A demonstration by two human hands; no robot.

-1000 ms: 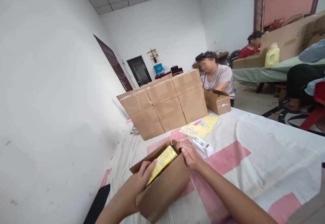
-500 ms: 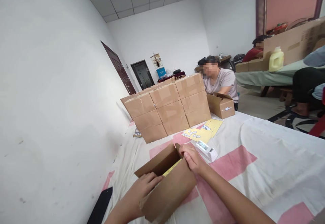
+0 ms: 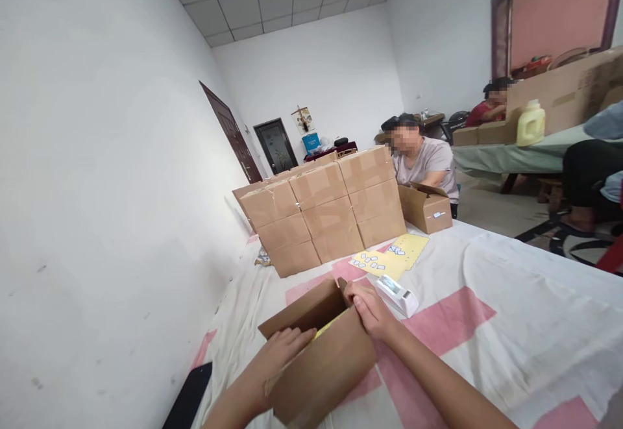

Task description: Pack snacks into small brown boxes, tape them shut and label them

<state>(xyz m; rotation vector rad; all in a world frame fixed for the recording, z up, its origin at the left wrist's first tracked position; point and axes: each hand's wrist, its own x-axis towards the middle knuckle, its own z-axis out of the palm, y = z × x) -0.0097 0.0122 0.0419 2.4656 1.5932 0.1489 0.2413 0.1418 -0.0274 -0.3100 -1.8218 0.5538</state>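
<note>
On surface (image 3: 511,273), up close: box (image 3: 324,370), top wide open. Pinching far corner of box with grip of right hand (image 3: 367,311). Reaching into box with left hand (image 3: 282,353), fingers out of full sight; can't tell if holding anything. Done so far, by looks: yellow thing (image 3: 329,326) in box, mostly hidden, only thin strip in view. Not done: top of box, not closed. Behind, big stack (image 3: 332,224) of closed boxes, shiny with tape.

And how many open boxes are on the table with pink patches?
2: the near box, gripped by the right hand, and the far box, in front of the co-worker. The stacked boxes may hide others.
</note>
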